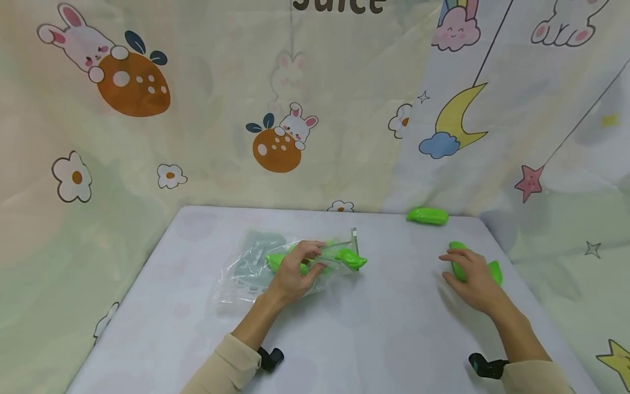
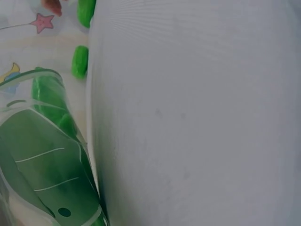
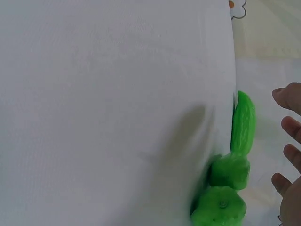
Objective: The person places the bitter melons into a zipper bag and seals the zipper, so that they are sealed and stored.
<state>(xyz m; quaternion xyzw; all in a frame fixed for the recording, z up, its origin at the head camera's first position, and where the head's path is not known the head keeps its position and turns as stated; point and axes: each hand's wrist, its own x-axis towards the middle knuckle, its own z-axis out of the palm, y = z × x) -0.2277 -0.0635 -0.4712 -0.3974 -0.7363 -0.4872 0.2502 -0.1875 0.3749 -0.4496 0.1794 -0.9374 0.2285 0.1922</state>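
Observation:
My left hand (image 1: 295,276) grips a clear plastic zip bag (image 1: 228,284) near its mouth, which gapes toward the right. Inside the bag are bright green toy vegetables (image 1: 350,258) and a pale printed panel. The left wrist view shows the bag's printed side (image 2: 42,165) close up. Over at the right, my right hand (image 1: 474,282) has its fingers spread, beside two green toy vegetables (image 1: 496,272). In the right wrist view these look lobed, like green peppers (image 3: 220,207), and a long ridged green toy vegetable (image 3: 243,125) appears beyond them. Its fingers hold nothing there.
The long green toy vegetable (image 1: 428,216) lies at the table's back edge. A white cloth covers the table (image 1: 384,334). Behind it hangs a printed curtain (image 1: 211,131) with rabbits, flowers and a moon. Black wrist devices (image 1: 487,365) sit at both cuffs.

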